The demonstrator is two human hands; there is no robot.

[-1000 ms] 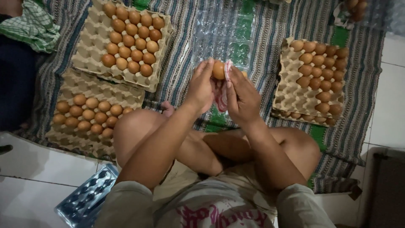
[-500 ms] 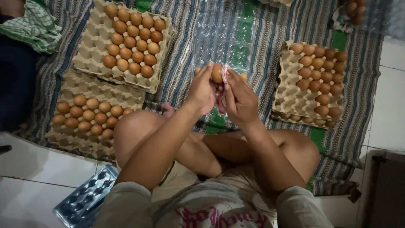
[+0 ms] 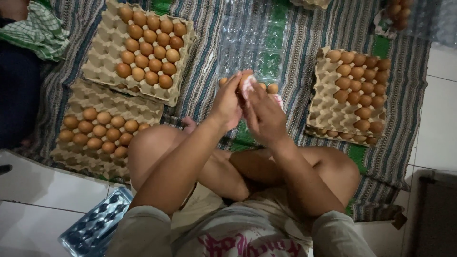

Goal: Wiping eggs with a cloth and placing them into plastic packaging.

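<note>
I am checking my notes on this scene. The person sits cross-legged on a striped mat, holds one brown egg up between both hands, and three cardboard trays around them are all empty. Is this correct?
Not quite: the head view shows the cardboard trays are not empty but hold many brown eggs. The rest stands: the person sits cross-legged on the striped mat and holds one brown egg between the left hand and right hand.
</note>
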